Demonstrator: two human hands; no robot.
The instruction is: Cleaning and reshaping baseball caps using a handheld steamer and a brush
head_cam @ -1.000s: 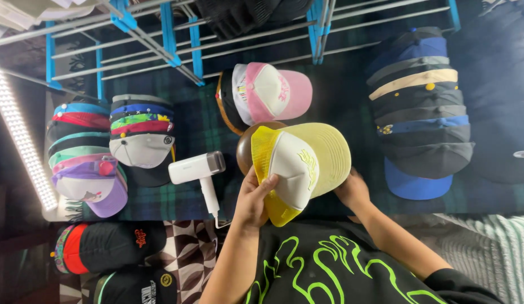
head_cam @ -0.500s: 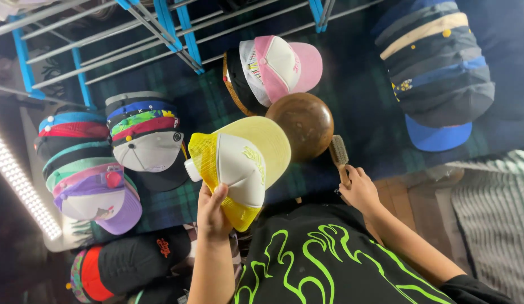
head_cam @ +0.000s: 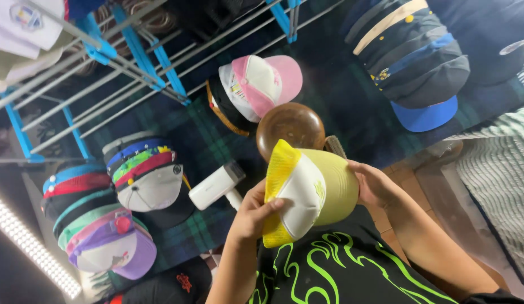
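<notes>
Tabletop [head_cam: 352,95]: we see a dark green plaid cloth spread beyond our fingers, carrying everything below.
Drying rack [head_cam: 138,50]: blue-jointed metal rails, far past the left fingers, at the top of the view.
Dark cap stack [head_cam: 414,56]: navy and black caps with a blue brim lowest, well beyond the right fingers.
Striped cap stacks [head_cam: 143,174]: two piles of coloured caps, well out to the side of the left fingers.
Pink and white cap [head_cam: 262,84]: lies past both sets of fingers, just behind the wooden dome.
Yellow trucker cap [head_cam: 312,191]: white front panel, yellow mesh and brim; we hold it up between both hands, above the black shirt with green flames [head_cam: 340,270].
Wooden dome [head_cam: 290,125]: a round brown form just beyond the cap, near the right fingers.
White handheld steamer [head_cam: 217,186]: lies just beside the left fingers.
Left hand [head_cam: 253,214]: fingers curled closed on the brim and front panel.
Right hand [head_cam: 374,183]: fingers wrapped around the cap's mesh back, gripping it.
</notes>
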